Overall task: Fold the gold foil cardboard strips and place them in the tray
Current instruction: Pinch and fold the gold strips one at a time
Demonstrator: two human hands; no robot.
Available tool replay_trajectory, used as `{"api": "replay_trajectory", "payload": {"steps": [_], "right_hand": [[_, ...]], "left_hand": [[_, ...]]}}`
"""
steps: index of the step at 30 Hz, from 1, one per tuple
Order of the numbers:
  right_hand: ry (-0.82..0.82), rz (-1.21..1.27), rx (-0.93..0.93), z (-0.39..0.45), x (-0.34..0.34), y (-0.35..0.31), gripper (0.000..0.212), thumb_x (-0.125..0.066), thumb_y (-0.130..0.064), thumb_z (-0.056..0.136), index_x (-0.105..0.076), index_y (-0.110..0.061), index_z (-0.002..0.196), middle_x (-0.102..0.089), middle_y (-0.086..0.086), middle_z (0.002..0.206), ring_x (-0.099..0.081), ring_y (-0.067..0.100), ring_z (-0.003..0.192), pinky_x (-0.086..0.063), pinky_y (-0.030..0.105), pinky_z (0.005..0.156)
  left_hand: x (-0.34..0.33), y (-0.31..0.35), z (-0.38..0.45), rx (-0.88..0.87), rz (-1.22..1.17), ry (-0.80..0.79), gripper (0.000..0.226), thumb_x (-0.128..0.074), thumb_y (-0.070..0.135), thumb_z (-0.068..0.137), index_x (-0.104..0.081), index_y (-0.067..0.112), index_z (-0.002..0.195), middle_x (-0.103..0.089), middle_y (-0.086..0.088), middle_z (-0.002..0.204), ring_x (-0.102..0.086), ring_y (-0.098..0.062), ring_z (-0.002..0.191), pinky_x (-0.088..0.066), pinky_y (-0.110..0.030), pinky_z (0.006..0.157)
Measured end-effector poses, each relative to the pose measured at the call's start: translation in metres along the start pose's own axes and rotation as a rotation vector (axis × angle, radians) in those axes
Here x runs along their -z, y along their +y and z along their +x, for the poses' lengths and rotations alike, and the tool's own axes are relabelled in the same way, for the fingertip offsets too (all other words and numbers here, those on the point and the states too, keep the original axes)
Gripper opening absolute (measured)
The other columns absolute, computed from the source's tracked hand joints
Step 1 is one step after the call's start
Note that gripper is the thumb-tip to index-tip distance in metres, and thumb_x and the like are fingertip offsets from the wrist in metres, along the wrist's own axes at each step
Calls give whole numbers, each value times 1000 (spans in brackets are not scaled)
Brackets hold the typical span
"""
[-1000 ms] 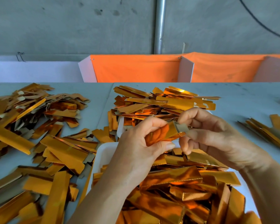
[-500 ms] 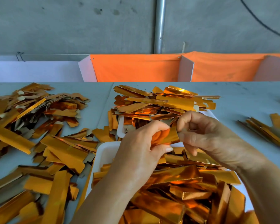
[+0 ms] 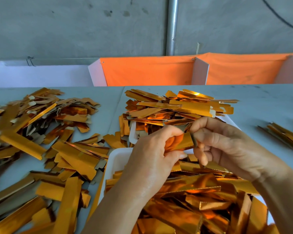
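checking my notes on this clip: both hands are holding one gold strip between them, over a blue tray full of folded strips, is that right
Not quite: the tray is white, not blue, as the head view shows at its bare near-left corner. The rest holds: the left hand and the right hand both grip one gold strip between them, above the tray heaped with folded strips.

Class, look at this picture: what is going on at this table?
A person is folding a shiny gold foil cardboard strip, gripping it between the left hand and right hand above a white plastic tray already heaped with gold strips. Loose strips lie scattered on the grey table; a second heaped tray sits behind.
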State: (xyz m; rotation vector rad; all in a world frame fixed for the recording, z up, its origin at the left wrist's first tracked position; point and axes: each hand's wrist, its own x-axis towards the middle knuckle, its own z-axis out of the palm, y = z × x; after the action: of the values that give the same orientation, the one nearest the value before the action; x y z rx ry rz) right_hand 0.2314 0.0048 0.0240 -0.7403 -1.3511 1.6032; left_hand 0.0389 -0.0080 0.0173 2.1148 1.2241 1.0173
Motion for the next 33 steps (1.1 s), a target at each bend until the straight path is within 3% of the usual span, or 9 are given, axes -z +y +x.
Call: {"api": "replay_trajectory", "payload": {"steps": [4, 9, 15, 23, 29, 31, 33], "right_hand": [[20, 6, -29, 1, -2, -1, 41, -93, -28, 54, -68, -14, 84, -57, 8, 58, -59, 19, 46, -51, 23, 46], [81, -61, -54, 2, -6, -3, 22, -82, -7, 67, -65, -14, 80, -56, 9, 55, -56, 20, 42, -49, 23, 42], [70, -46, -74, -2, -6, -7, 16, -73, -4, 72, -63, -11, 83, -58, 11, 57, -60, 21, 45, -52, 24, 44], [109, -96, -77, -2, -6, -7, 20, -64, -4, 69, -58, -7, 88, -58, 13, 56, -58, 21, 44, -50, 23, 43], [159, -180, -55, -2, -9, -4, 27, -75, -5, 71, -56, -6, 91, -60, 13, 56, -60, 20, 45, -50, 22, 45], [179, -223, -45, -1, -10, -3, 27, -67, -6, 69, -56, -5, 93, -61, 12, 57, -61, 19, 47, -50, 22, 45], [191, -275, -33, -1, -9, -2, 21, -64, 3, 76, -56, -5, 93, -62, 10, 58, -61, 19, 47, -50, 21, 46]], "left_hand": [[-1, 0, 0, -20, 20, -1, 36, -69, 36, 81, -54, 41, 113, -57, 24, 95, -52, 7, 97, -46, -9, 78], [0, 2, 0, -35, 41, -8, 35, -69, 37, 81, -54, 41, 112, -55, 24, 91, -52, 4, 93, -46, -11, 72], [1, 0, -1, -12, 7, -24, 35, -70, 37, 80, -54, 43, 111, -56, 25, 95, -52, 6, 96, -47, -9, 75], [1, 0, 0, 3, -7, -29, 37, -71, 36, 79, -55, 43, 111, -59, 23, 99, -56, 2, 97, -51, -19, 80], [0, 2, 0, -37, 121, -21, 36, -69, 36, 82, -54, 40, 115, -51, 27, 86, -50, 3, 91, -44, -10, 69], [0, 4, 0, -72, 197, -4, 38, -67, 36, 84, -55, 37, 120, -54, 24, 92, -49, 0, 87, -40, -10, 72], [0, 7, 0, -114, 251, 14, 39, -67, 32, 85, -58, 31, 123, -62, 14, 105, -50, -4, 94, -40, -21, 81]]}}
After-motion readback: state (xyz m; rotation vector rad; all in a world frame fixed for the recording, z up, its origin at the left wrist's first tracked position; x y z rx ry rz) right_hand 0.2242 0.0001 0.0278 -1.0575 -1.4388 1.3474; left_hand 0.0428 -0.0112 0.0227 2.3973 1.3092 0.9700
